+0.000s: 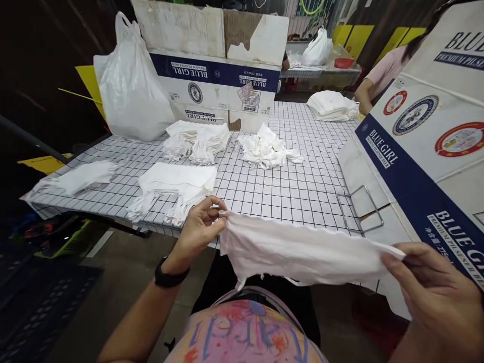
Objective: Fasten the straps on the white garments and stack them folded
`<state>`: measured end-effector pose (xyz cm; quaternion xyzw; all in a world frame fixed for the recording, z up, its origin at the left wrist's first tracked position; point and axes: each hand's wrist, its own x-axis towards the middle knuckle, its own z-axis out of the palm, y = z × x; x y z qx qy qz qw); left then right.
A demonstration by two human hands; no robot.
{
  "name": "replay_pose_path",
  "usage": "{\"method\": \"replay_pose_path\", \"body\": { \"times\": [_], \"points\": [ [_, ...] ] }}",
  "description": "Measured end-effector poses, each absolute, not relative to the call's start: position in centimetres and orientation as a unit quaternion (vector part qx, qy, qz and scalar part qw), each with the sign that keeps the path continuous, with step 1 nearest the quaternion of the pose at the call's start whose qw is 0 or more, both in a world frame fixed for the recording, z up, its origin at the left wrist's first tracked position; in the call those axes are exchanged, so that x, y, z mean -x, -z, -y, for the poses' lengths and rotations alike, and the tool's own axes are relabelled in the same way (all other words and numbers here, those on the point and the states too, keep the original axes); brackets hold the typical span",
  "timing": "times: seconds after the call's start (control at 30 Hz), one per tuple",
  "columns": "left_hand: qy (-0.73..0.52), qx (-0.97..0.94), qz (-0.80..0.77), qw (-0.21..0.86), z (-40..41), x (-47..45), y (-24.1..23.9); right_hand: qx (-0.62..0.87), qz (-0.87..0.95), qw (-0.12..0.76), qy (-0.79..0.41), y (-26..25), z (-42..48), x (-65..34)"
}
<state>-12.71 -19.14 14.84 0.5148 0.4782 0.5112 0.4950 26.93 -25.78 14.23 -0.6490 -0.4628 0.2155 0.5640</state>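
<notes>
A white cloth piece with thin straps hanging from its lower edge is stretched between my hands, just above the table's front edge. My left hand pinches its upper left corner between thumb and fingers. The right end is gripped by my right hand, its thumb on top. Just beyond my left hand lies a stack of similar white cloth pieces, with straps bunched at its front. Another stack sits behind it, and a crumpled white heap lies to the right of that.
A grid-patterned cloth covers the table. Cardboard boxes stand at the back and right, near a wire frame. A white plastic bag stands back left. One person sits behind the right box, near more white cloth.
</notes>
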Motion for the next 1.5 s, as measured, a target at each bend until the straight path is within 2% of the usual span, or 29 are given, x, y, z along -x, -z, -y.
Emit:
{"method": "replay_pose_path", "body": {
  "times": [0.3, 0.43, 0.6, 0.77, 1.0, 1.17, 1.23, 1.3, 1.4, 1.5],
  "points": [
    [-0.514, -0.515, -0.506, 0.462, 12.0, 12.6, -11.9, 0.605, 0.439, 0.574, -0.336, -11.9, 15.5, -26.2],
    [-0.492, -0.54, -0.536, 0.423, 5.5, 11.9, -9.8, 0.622, 0.456, 0.517, -0.372, -9.9, 8.0, -25.0],
    [-0.374, -0.611, -0.63, 0.3, -1.5, 10.7, -6.3, 0.708, 0.548, 0.365, -0.255, -5.5, 0.6, -24.5],
    [-0.289, -0.661, -0.652, 0.234, -4.2, 10.2, -4.6, 0.734, 0.564, 0.319, -0.203, -3.4, -2.3, -24.8],
    [-0.238, -0.773, -0.582, 0.09, -2.3, 10.3, -3.2, 0.679, 0.655, 0.317, -0.092, -2.5, 0.8, -25.0],
    [-0.089, -0.848, -0.512, 0.106, -0.3, 11.0, -2.6, 0.651, 0.715, 0.237, -0.092, -1.8, 6.1, -24.4],
    [-0.068, -0.85, -0.514, 0.097, 0.2, 10.7, -2.7, 0.658, 0.697, 0.274, -0.083, -2.2, 8.9, -24.2],
    [-0.084, -0.853, -0.509, 0.077, 0.8, 9.5, -3.1, 0.666, 0.653, 0.35, -0.081, -2.9, 12.3, -23.6],
    [-0.098, -0.887, -0.443, 0.091, 2.2, 5.9, -3.7, 0.69, 0.548, 0.445, -0.161, -3.9, 17.7, -22.1],
    [-0.104, -0.924, -0.347, 0.123, 3.9, 1.4, -4.2, 0.687, 0.451, 0.445, -0.356, -3.6, 22.3, -20.2]
  ]
}}
